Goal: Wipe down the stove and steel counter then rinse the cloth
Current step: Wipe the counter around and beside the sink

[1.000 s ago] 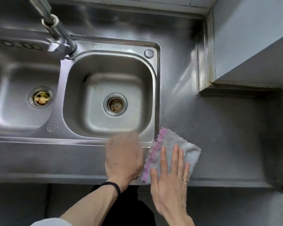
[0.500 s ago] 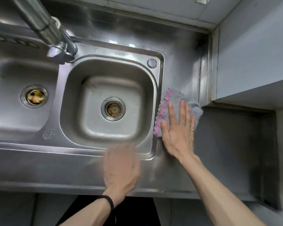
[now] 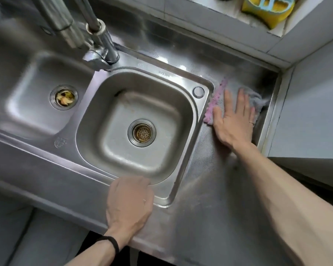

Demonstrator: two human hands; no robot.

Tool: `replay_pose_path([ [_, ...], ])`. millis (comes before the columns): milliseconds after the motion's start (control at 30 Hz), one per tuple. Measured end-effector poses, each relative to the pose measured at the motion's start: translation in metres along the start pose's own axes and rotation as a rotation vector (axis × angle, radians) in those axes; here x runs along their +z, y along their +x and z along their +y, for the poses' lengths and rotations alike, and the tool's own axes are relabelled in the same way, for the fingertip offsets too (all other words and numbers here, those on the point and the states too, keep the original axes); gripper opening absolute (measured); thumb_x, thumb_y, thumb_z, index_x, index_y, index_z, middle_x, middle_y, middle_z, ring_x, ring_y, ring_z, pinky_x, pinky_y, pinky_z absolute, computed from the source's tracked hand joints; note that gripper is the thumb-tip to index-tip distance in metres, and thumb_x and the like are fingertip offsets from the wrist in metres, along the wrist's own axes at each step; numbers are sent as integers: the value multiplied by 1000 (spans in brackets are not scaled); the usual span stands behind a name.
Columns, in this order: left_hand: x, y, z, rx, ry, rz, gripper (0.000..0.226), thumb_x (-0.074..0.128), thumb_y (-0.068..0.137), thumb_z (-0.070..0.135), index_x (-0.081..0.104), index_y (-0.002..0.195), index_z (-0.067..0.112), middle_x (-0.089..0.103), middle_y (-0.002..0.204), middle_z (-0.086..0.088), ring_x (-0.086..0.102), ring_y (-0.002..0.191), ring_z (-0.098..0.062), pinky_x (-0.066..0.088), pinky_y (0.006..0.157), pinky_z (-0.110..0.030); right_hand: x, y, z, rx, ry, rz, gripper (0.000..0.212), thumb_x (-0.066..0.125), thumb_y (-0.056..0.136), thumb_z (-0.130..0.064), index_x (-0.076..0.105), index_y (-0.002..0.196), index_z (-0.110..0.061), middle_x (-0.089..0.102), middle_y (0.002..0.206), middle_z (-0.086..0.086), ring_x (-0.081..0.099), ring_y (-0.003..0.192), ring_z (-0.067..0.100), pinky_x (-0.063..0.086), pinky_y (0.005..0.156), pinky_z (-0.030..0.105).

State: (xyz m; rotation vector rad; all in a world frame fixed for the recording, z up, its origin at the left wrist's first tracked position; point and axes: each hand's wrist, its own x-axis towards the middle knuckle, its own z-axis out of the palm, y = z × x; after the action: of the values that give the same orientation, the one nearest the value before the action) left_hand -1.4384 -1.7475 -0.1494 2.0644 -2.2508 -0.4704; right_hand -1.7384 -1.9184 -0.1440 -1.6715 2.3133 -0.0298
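The right hand point(image 3: 233, 121) is pressing flat on a grey, pink-edged cloth point(image 3: 219, 96) lying on the steel counter point(image 3: 210, 208) at the sink's point(image 3: 108, 150) two o'clock. The left hand point(image 3: 130, 202) is resting on its six o'clock rim, fingers blurred.

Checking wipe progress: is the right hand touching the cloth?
Touching. The head view shows the right hand flat on the cloth, fingers straight over it.

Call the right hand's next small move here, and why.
Probably slide the cloth toward the back corner. The right hand lies flat on it, on the steel counter strip between sink and side wall, and bare steel shows beyond the fingertips.
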Motion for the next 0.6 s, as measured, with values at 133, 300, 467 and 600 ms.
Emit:
replay_pose_path([
  [133,3,-2,1,13,8,13,20,60,86,30,78,94,29,75,100,12,65,93,-22,45,95,-38,-7,33,0,44,58,41,69,22,99,-55,10,164,-34,3,174,9,-1,160,27,-1,128,48],
  [300,7,-4,0,4,-36,70,21,58,85,32,77,94,28,74,97,11,65,93,-22,43,97,-37,-8,34,-5,30,37,74,72,20,97,-54,14,165,-30,9,173,9,4,160,28,1,128,49],
  [467,3,1,1,-8,-43,41,20,57,84,32,75,89,27,73,93,10,65,91,-23,44,96,-38,-11,76,-41,-280,-65,90,64,38,106,-40,16,165,-26,21,171,10,19,156,35,13,127,51],
  [600,-1,3,4,-16,-33,3,20,56,85,33,74,86,26,72,92,9,65,91,-24,43,98,-38,-4,96,-80,-492,-134,132,66,40,103,-37,20,164,-20,25,169,12,28,151,38,23,122,49],
])
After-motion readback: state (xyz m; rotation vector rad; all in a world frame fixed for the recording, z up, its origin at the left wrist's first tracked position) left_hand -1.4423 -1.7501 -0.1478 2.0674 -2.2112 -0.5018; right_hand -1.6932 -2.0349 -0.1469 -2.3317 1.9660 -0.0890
